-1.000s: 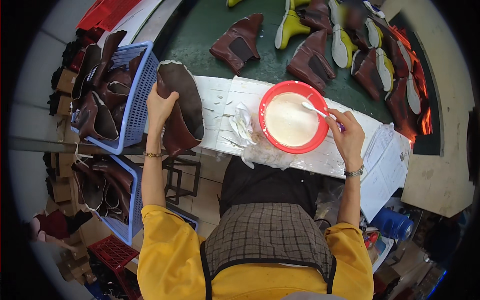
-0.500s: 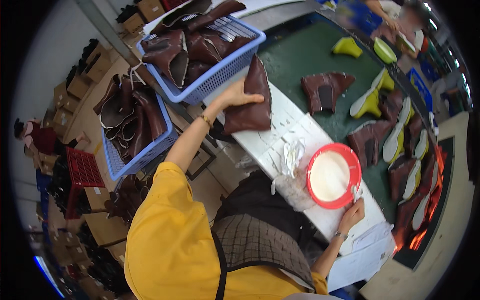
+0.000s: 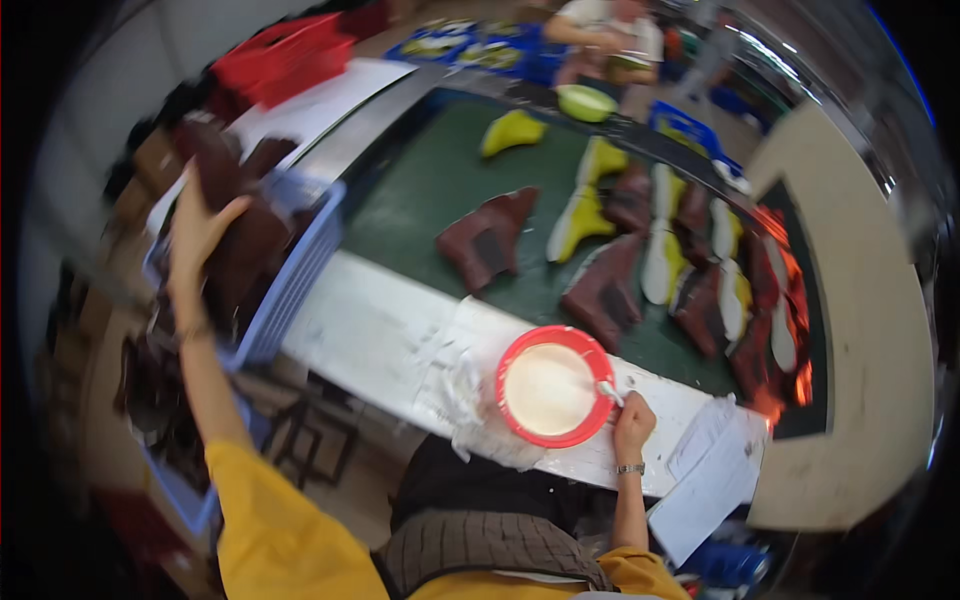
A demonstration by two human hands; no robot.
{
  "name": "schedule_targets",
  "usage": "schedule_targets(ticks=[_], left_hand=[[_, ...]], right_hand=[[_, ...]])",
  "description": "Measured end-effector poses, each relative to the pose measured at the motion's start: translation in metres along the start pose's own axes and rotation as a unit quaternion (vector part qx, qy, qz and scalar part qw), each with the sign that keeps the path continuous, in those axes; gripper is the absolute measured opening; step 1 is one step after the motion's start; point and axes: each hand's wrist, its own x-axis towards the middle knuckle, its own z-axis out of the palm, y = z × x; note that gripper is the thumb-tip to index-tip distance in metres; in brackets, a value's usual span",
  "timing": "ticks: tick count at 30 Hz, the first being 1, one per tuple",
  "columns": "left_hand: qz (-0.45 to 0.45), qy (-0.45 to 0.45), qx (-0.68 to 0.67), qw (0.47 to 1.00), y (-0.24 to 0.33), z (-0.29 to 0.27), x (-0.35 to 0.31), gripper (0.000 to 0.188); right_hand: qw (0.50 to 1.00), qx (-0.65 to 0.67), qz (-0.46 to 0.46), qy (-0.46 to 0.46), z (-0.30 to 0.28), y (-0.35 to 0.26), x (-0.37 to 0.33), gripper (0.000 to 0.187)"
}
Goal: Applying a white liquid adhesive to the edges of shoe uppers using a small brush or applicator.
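At the left, my left hand (image 3: pixel 195 235) is over the blue plastic basket (image 3: pixel 290 290), fingers stretched and thumb apart, against brown leather boot uppers (image 3: pixel 245 245) heaped there; motion blurs its contact with them. My right hand (image 3: pixel 634 425) is closed around a brush, whose white-coated end (image 3: pixel 608 390) rests at the rim of the red bowl (image 3: pixel 506 415). Creamy white liquid (image 3: pixel 548 388) fills that bowl on the white board (image 3: pixel 365 325). The brush's bristles cannot be made out.
Beyond the board, a green belt (image 3: pixel 400 215) carries brown boot uppers (image 3: pixel 490 240) and yellow-green lasts with pale soles (image 3: pixel 660 230). An orange-glowing opening (image 3: pixel 800 300) lies at its right end. Papers (image 3: pixel 710 470) are beside my right forearm. Across the belt, a person (image 3: pixel 605 40) handles something.
My left hand has moved off the board to the basket, its fingers spreading from the boot upper it gripped. My view has swung left. The right hand stays by the bowl.
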Motion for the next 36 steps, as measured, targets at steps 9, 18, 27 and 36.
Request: schedule_targets(ticks=[9,18,27,36], left_hand=[[0.005,0.109,-0.116,0.987,0.119,0.036,-0.096,0.009],[-0.416,0.145,0.206,0.874,-0.065,-0.11,-0.245,0.057],[-0.311,0.054,0.224,0.922,-0.166,-0.081,-0.232,0.047],[-0.289,0.319,-0.055,0.901,-0.031,-0.17,-0.206,0.037]], right_hand=[[0.993,0.065,0.07,0.067,-0.014,0.051,-0.013,0.053],[0.994,0.003,0.093,0.053,-0.012,0.037,-0.01,0.058],[0.993,0.031,0.067,0.088,0.002,0.057,-0.008,0.063],[0.992,0.036,0.079,0.092,-0.006,0.04,-0.009,0.063]])
